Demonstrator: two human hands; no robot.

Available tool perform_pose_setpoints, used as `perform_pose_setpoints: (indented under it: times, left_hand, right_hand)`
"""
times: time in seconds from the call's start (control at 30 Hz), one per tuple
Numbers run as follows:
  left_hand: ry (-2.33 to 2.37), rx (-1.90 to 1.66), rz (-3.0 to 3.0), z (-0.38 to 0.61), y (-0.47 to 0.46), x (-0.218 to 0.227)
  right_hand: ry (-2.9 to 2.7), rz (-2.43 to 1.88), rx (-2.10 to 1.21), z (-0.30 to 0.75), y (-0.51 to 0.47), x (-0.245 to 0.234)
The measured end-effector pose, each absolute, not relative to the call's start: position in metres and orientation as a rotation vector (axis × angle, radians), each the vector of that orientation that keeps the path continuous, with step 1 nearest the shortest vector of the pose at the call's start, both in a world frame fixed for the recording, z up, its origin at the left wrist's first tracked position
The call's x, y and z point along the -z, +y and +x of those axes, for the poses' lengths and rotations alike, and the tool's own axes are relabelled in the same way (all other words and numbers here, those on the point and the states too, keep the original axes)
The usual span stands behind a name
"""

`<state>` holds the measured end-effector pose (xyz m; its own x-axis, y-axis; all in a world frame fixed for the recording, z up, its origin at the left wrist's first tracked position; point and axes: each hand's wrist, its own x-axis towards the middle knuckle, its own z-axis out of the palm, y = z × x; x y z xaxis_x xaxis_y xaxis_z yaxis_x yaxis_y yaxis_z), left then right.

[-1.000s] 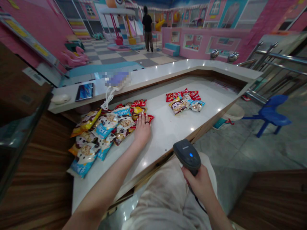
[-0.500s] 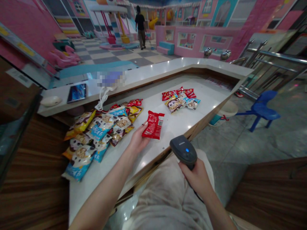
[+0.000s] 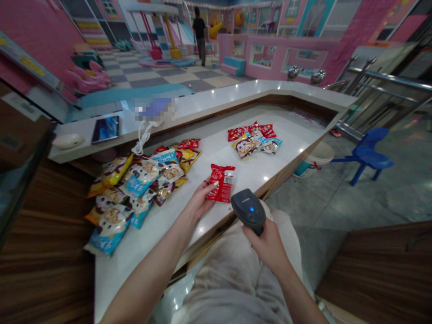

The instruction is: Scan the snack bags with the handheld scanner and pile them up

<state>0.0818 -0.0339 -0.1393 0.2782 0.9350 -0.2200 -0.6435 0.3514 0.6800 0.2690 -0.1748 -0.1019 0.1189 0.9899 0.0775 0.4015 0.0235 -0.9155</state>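
left hand [image 3: 200, 201] open, fingers spread, tips against a crinkled red foil snack packet [image 3: 221, 183]; right hand [image 3: 266, 247] curled round a black handheld barcode scanner [image 3: 248, 209]; big heap of blue-and-yellow snack packets [image 3: 135, 189] left of the red packet, smaller mixed heap of packets [image 3: 254, 141] beyond it on the white tabletop [image 3: 246, 175].

Snack bags [image 3: 140, 177] on counter [image 3: 256, 168]

The left hand [image 3: 199, 201] lies palm-down with fingers extended, while the right hand [image 3: 265, 249] curls closed.
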Motion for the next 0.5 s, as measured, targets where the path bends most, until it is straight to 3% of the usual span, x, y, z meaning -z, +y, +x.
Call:
perform_pose_setpoints:
  times: [0.5]
  left_hand:
    - [0.648, -1.157, 0.5, 0.0823, -0.0298, 0.1411]
  right_hand:
    - [-1.445, -1.495, -0.793, 0.2682, -0.1716, 0.0994]
